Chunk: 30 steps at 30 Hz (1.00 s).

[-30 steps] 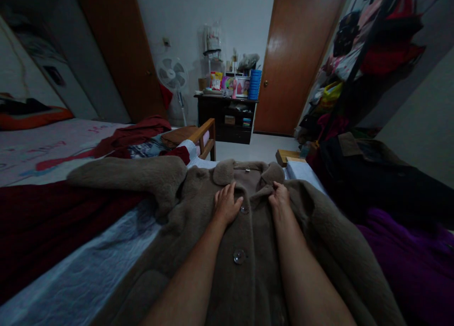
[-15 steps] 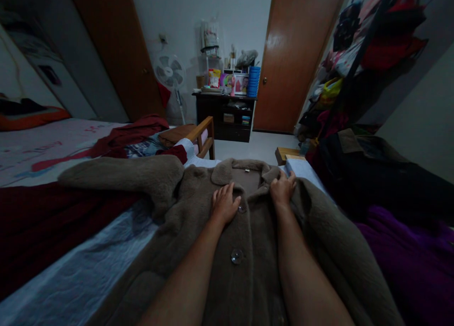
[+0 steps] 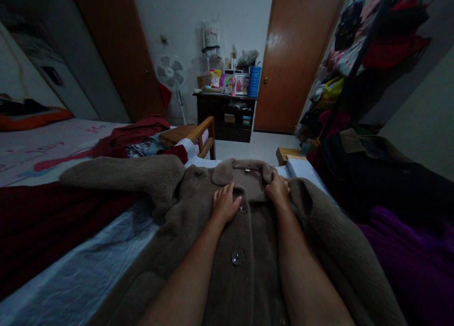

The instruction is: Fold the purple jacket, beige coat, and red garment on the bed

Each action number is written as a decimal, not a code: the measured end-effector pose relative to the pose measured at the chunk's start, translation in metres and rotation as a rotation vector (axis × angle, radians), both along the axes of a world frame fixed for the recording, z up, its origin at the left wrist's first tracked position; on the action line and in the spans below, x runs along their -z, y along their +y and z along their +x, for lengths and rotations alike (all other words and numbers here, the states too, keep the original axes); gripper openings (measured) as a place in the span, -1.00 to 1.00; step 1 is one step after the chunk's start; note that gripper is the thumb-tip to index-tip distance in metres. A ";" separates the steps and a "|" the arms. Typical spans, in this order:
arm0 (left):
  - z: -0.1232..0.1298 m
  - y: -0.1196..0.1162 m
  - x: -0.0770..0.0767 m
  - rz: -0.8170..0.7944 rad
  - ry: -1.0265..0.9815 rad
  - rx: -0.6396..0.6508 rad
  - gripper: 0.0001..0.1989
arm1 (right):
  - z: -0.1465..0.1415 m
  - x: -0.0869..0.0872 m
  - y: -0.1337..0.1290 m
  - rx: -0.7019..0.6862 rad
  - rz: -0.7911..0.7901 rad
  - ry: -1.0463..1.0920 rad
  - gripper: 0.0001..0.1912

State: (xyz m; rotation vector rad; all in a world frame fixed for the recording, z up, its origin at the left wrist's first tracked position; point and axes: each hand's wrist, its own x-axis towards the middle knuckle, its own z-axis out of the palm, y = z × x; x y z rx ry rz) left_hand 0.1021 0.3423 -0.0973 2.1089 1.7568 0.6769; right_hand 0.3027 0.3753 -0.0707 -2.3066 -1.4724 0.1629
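Note:
A brown fuzzy coat lies spread front side up on the bed, its collar at the far end. My left hand rests flat on the coat's front beside the upper button, fingers stretched out. Lower down the front sits a large clear button. On the other side of the neck opening, my right hand has its fingers closed on the collar. One sleeve reaches out to the left, while the other sleeve slants down along the right.
Dark red cloth covers the bed on the left. To the right lie a dark jacket and purple fabric. Beyond the bed's wooden rail stand a fan and a black cabinet near a wooden door.
My right hand has shifted slightly left and inward along the collar, and its fingers are now curled around the edge. My left hand stays in place on the coat.

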 end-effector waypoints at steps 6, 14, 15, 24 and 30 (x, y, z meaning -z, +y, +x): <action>-0.003 0.011 0.001 0.000 -0.299 -0.137 -0.56 | 0.014 -0.035 -0.004 -0.111 0.004 0.026 -0.58; -0.002 0.007 -0.013 0.208 -0.117 -0.050 -0.44 | 0.020 -0.075 -0.022 -0.401 -0.126 0.091 -0.84; 0.000 0.004 -0.014 0.206 -0.054 0.051 -0.45 | 0.019 -0.077 -0.025 -0.441 -0.194 0.131 -0.83; 0.009 -0.005 -0.006 0.068 0.089 0.360 -0.71 | -0.009 -0.065 -0.021 -0.240 -0.162 -0.169 -0.53; 0.011 -0.005 -0.007 0.039 0.091 0.341 -0.70 | -0.009 -0.031 -0.017 -0.181 -0.288 -0.145 -0.59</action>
